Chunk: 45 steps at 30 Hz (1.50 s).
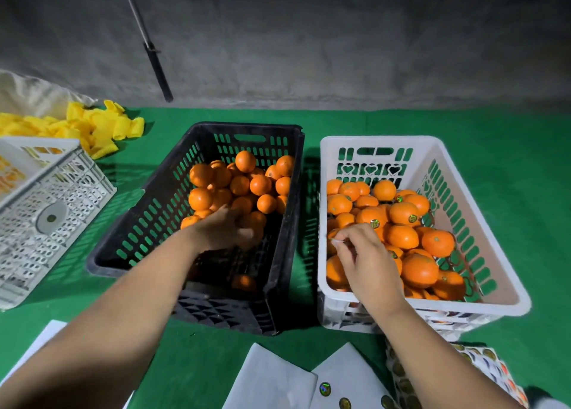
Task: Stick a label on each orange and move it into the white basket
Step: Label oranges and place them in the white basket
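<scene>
A black crate (148,220) in the middle holds a heap of unlabelled oranges (238,186). My left hand (228,229) reaches into it, fingers curled around an orange at the heap's near edge. To the right stands the white basket (463,173), filled with oranges (404,214), several bearing round labels. My right hand (367,257) hovers over the basket's near left corner and pinches a small label (338,241) between thumb and fingertips. Label sheets (343,387) lie at the bottom edge.
A green cloth (509,136) covers the table. An upturned white crate (46,223) sits at the left, with yellow foam fruit nets (102,127) behind it. A dark pole (157,68) leans on the grey wall. A printed sticker sheet (494,368) lies at the bottom right.
</scene>
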Available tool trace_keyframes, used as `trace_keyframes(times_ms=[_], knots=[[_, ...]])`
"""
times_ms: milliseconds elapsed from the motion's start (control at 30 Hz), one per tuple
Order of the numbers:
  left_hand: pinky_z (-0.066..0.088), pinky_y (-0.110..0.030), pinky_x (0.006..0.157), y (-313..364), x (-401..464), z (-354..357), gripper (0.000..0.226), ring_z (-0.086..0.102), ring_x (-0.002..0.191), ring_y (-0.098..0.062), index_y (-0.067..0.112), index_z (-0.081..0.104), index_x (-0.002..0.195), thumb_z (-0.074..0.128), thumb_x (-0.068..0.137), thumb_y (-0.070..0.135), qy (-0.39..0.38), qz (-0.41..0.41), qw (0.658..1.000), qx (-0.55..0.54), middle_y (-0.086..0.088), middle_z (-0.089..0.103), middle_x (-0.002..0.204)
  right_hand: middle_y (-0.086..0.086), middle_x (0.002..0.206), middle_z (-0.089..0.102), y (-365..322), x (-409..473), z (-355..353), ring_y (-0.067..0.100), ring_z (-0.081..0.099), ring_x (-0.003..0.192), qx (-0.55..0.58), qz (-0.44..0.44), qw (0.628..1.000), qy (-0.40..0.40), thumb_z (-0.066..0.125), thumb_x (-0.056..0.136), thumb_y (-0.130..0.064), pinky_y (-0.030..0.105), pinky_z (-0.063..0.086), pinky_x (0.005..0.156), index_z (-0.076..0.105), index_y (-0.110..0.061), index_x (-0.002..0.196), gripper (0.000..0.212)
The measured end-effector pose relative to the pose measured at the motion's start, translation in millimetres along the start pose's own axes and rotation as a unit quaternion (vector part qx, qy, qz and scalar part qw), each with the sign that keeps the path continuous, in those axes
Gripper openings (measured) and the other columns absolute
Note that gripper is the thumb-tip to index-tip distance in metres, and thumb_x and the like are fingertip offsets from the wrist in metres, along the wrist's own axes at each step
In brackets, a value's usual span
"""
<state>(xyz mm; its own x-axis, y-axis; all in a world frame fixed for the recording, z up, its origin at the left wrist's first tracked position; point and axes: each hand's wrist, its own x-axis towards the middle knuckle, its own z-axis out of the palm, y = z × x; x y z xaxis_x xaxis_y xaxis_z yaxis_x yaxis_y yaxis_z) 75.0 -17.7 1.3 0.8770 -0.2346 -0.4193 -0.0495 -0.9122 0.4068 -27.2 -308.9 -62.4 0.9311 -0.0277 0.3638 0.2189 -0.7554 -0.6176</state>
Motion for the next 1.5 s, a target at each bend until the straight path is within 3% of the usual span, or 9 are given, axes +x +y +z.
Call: trace_keyframes(times_ms=[133, 300, 400, 533, 633, 800, 1067, 1333, 1500], knots=[[0.051, -0.024, 0.087, 26.6, -66.7, 13.7, 0.071, 0.061, 0.111, -0.009, 0.039, 0.058, 0.122, 0.084, 0.067, 0.074, 0.157, 0.11, 0.952, -0.239, 0.011, 0.055, 0.124, -0.005, 0.085, 0.066, -0.5, -4.1, -11.1, 0.013, 0.064, 0.081, 0.179, 0.071, 0.981, 0.026, 0.07, 0.098, -0.02, 0.029, 0.053, 0.075, 0.071, -0.028, 0.094, 0.009], [0.065, -0.047, 0.08, 62.2, -138.8, 68.3, 0.066, 0.075, 0.098, -0.036, 0.035, 0.052, 0.127, 0.089, 0.075, 0.052, 0.122, 0.165, 0.822, -0.531, 0.002, 0.07, 0.112, -0.004, 0.076, 0.07, -28.6, -35.4, -32.6, 0.01, 0.064, 0.071, 0.408, 0.187, 0.892, 0.062, 0.076, 0.093, -0.031, 0.019, 0.054, 0.064, 0.078, -0.029, 0.101, 0.009], [0.063, -0.041, 0.077, 79.8, -162.0, 92.8, 0.066, 0.076, 0.092, -0.039, 0.043, 0.058, 0.125, 0.091, 0.07, 0.056, 0.052, 0.12, 0.776, -0.617, -0.007, 0.073, 0.106, 0.0, 0.077, 0.068, -55.1, -58.6, -39.3, 0.013, 0.063, 0.072, 0.464, 0.203, 0.859, 0.068, 0.078, 0.08, -0.047, 0.024, 0.056, 0.066, 0.077, -0.025, 0.106, 0.034], [0.061, -0.036, 0.077, 87.9, -175.9, 107.5, 0.054, 0.074, 0.09, -0.027, 0.048, 0.057, 0.126, 0.085, 0.08, 0.044, 0.031, 0.126, 0.811, -0.571, -0.012, 0.066, 0.114, 0.003, 0.074, 0.062, -83.4, -79.0, -53.0, 0.016, 0.059, 0.071, 0.509, 0.205, 0.836, 0.006, 0.079, 0.078, -0.05, 0.032, 0.05, 0.067, 0.077, -0.022, 0.103, 0.039], [0.06, -0.043, 0.082, 90.5, -181.4, 108.1, 0.055, 0.071, 0.096, -0.023, 0.046, 0.051, 0.133, 0.074, 0.083, 0.049, 0.007, 0.163, 0.818, -0.551, 0.008, 0.066, 0.115, 0.0, 0.071, 0.063, -99.0, -86.1, -63.5, 0.013, 0.058, 0.069, 0.482, 0.194, 0.854, -0.035, 0.076, 0.076, -0.053, 0.028, 0.049, 0.063, 0.077, -0.022, 0.098, 0.038], [0.058, -0.053, 0.087, 93.8, -187.6, 111.9, 0.048, 0.065, 0.105, -0.033, 0.046, 0.051, 0.134, 0.063, 0.089, 0.057, 0.043, 0.172, 0.822, -0.541, 0.003, 0.062, 0.125, -0.007, 0.066, 0.065, -117.9, -86.9, -79.8, 0.004, 0.058, 0.063, 0.438, 0.139, 0.884, -0.083, 0.078, 0.089, -0.041, 0.016, 0.047, 0.06, 0.077, -0.025, 0.089, 0.016], [0.061, -0.038, 0.07, 97.3, -186.2, 118.6, 0.04, 0.065, 0.092, -0.036, 0.04, 0.053, 0.133, 0.053, 0.098, 0.059, 0.098, 0.201, 0.843, -0.49, 0.0, 0.061, 0.114, -0.006, 0.071, 0.07, -125.0, -84.3, -98.2, 0.001, 0.058, 0.063, 0.4, 0.103, 0.902, -0.128, 0.068, 0.092, -0.03, 0.012, 0.045, 0.061, 0.077, -0.028, 0.088, 0.01], [0.054, -0.033, 0.059, 101.7, -178.8, 119.8, 0.034, 0.064, 0.081, -0.043, 0.034, 0.058, 0.125, 0.054, 0.096, 0.051, 0.132, 0.189, 0.834, -0.501, -0.003, 0.063, 0.1, -0.002, 0.065, 0.068, -130.7, -86.3, -92.9, 0.005, 0.059, 0.061, 0.39, 0.103, 0.912, -0.08, 0.07, 0.087, -0.035, 0.016, 0.047, 0.061, 0.076, -0.027, 0.081, 0.012], [0.049, -0.031, 0.055, 76.6, -170.9, 105.1, 0.03, 0.068, 0.068, -0.027, 0.036, 0.063, 0.117, 0.054, 0.09, 0.045, 0.176, 0.091, 0.812, -0.55, 0.001, 0.07, 0.095, 0.001, 0.067, 0.058, -99.0, -72.0, -122.3, 0.016, 0.051, 0.062, 0.48, 0.174, 0.858, 0.061, 0.08, 0.075, -0.044, 0.037, 0.044, 0.068, 0.073, -0.024, 0.081, 0.022]])
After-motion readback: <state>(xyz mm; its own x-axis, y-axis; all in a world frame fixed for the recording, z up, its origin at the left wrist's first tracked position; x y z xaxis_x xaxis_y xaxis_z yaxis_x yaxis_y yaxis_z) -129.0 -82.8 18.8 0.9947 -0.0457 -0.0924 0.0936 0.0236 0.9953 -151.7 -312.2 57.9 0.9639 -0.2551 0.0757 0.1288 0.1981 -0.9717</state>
